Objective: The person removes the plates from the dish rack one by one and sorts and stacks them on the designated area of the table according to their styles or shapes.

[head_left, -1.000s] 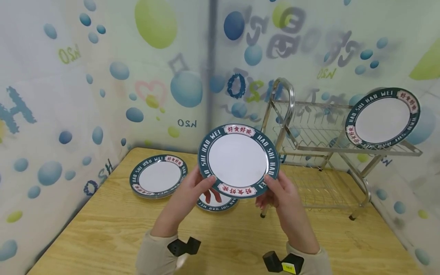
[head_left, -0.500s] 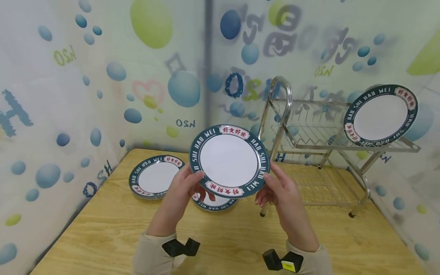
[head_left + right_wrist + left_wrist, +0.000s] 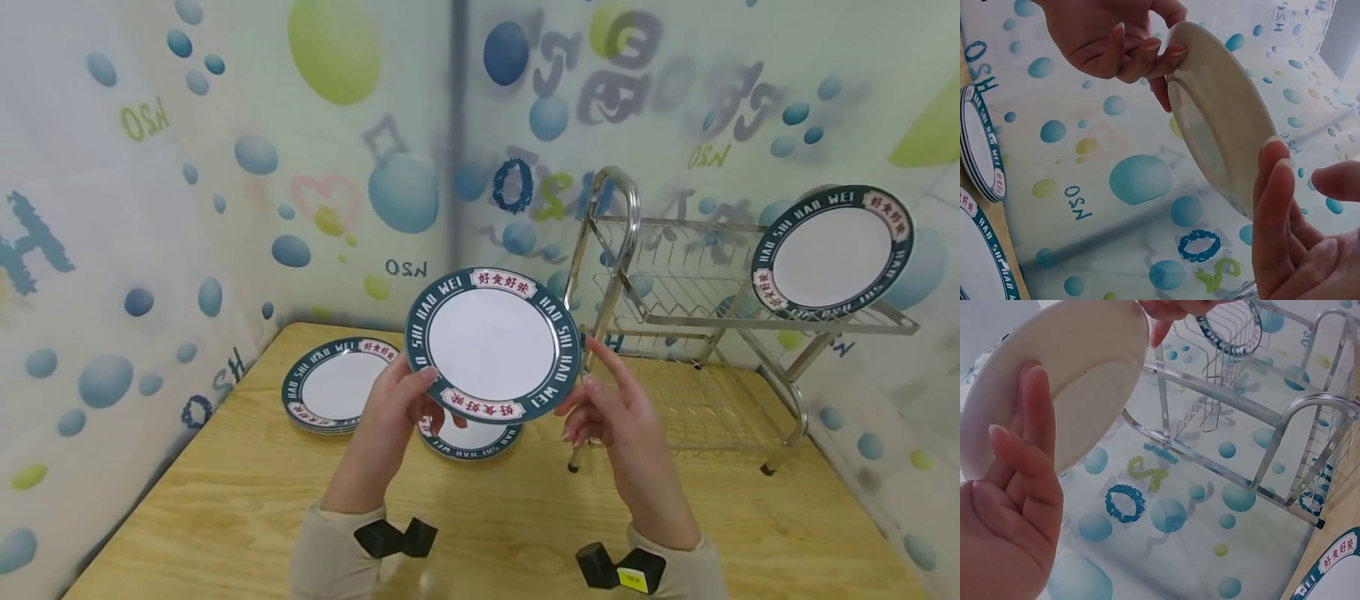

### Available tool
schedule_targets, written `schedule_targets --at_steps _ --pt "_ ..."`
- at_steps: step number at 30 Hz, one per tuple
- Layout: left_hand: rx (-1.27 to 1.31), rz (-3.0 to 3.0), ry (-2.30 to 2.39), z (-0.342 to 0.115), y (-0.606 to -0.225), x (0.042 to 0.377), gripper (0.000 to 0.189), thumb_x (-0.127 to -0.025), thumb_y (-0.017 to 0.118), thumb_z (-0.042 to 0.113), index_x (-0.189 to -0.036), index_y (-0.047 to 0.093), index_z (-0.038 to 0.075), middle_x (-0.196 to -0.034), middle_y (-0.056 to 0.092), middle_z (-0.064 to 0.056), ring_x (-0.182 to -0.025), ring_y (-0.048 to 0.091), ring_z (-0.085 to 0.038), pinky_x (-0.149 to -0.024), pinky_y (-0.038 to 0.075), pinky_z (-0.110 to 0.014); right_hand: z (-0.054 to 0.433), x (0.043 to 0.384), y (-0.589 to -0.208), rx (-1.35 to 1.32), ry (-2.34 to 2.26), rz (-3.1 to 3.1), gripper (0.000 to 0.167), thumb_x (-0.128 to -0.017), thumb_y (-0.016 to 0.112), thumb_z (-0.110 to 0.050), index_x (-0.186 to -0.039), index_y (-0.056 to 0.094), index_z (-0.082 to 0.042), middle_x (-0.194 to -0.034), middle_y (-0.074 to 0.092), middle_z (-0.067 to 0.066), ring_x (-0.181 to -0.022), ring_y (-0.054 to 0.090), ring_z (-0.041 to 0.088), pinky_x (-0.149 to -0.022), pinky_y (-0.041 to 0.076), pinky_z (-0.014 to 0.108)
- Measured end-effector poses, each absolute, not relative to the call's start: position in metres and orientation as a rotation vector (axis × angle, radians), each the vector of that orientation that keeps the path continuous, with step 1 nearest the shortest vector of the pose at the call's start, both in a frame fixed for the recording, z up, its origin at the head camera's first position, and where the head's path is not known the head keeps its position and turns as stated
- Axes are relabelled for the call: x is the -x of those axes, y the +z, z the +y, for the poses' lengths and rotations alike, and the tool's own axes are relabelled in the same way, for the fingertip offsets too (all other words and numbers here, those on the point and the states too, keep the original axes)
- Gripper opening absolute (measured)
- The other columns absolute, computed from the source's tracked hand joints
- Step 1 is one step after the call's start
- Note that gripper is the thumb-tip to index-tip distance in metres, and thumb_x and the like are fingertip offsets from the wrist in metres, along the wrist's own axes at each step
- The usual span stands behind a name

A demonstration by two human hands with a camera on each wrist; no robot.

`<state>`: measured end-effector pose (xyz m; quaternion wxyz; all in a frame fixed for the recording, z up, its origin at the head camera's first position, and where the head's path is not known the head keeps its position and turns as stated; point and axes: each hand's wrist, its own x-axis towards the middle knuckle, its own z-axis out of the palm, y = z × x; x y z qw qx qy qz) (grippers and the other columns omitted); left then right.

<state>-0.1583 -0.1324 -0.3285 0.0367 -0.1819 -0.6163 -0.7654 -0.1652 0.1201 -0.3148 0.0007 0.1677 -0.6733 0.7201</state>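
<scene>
A white plate (image 3: 495,346) with a green lettered rim is held up above the table, its face tilted toward the head camera. My left hand (image 3: 393,408) pinches its left edge, thumb on the rim and fingers behind. In the left wrist view, the left fingers (image 3: 1038,406) lie against the pale underside of the plate (image 3: 1094,381). At the opposite edge is my right hand (image 3: 622,417), its thumb (image 3: 1335,181) apart from the plate and its fingertips (image 3: 1275,153) at the edge.
A stack of like plates (image 3: 341,387) lies at the left of the table (image 3: 225,508). Another plate (image 3: 468,442) lies partly hidden below the held one. On the right stands a two-tier metal dish rack (image 3: 697,321), with a plate (image 3: 832,254) leaning on its upper tier.
The held plate has shifted left with my left hand. My right thumb has come off the rim, and the right fingers have loosened at its edge.
</scene>
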Motion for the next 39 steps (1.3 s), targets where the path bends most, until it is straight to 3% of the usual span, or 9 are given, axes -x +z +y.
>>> schedule_targets --at_steps 5,13,24,39 --pt "0.552 -1.878 -2.366 -0.134 -0.331 0.159 0.038 -0.094 0.037 0.026 -0.127 0.039 0.007 -0.084 0.064 -0.009 -0.063 0.056 -0.022 -0.052 0.043 -0.028 0.121 0.166 -0.314 -0.549 2.251 -2.114 0.045 -0.096 0.038 -0.020 -0.139 0.025 -0.022 -0.081 0.060 0.012 -0.057 0.057 0.021 -0.053 0.049 0.029" --pt "0.562 -1.872 -2.354 -0.135 -0.333 0.161 0.038 -0.095 0.036 0.026 -0.128 0.039 0.008 -0.085 0.063 -0.009 -0.064 0.058 -0.023 -0.052 0.042 -0.028 0.126 0.168 -0.314 -0.571 2.218 -2.103 0.047 -0.096 0.039 -0.021 -0.140 0.022 -0.016 -0.083 0.059 0.014 -0.058 0.058 0.022 -0.053 0.049 0.029" --pt "0.454 -1.929 -2.348 -0.133 -0.334 0.164 0.035 -0.094 0.038 0.027 -0.124 0.044 0.011 -0.082 0.063 -0.012 -0.065 0.056 -0.028 -0.052 0.041 -0.030 0.132 0.169 -0.313 -0.584 2.201 -2.084 0.048 -0.096 0.039 -0.023 -0.140 0.021 -0.018 -0.084 0.058 0.015 -0.059 0.058 0.021 -0.054 0.049 0.029" --pt "0.303 -2.016 -2.339 -0.133 -0.343 0.173 0.034 -0.094 0.039 0.030 -0.124 0.044 0.016 -0.082 0.063 -0.012 -0.068 0.058 -0.029 -0.055 0.041 -0.031 0.151 0.170 -0.311 -0.516 2.216 -1.951 0.044 -0.096 0.040 -0.022 -0.138 0.027 -0.015 -0.079 0.059 0.008 -0.057 0.057 0.020 -0.052 0.048 0.028"
